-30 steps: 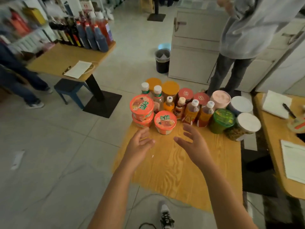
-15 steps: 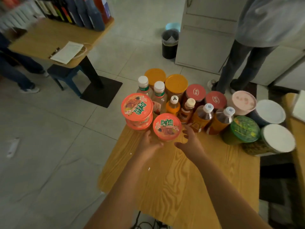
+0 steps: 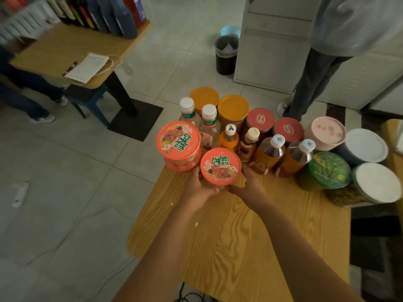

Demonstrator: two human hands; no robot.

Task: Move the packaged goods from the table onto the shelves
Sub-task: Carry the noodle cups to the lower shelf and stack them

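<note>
1. Both hands meet at the far-left part of the wooden table in the head view. The left hand curls its fingers round the near-left side of an orange-lidded noodle bowl, and the right hand wraps the near-right side - together they grip it from below the rim.
2. Whether the bowl's base touches the tabletop cannot be told, since the hands hide it.
3. Just left of the held bowl stands a stack of two matching noodle bowls at the table's left edge.
4. Behind them are two clear bottles with white caps and two orange-lidded jars, with two red-lidded jars to their right.
5. A row of small bottles follows to the right - an orange drink bottle, a brown one and two tea bottles.
6. Further right sit a green-lidded tub, a pink-lidded tub and two white-lidded tubs.
7. Beyond the table, another person stands by a grey cabinet, near a black bin.
</note>
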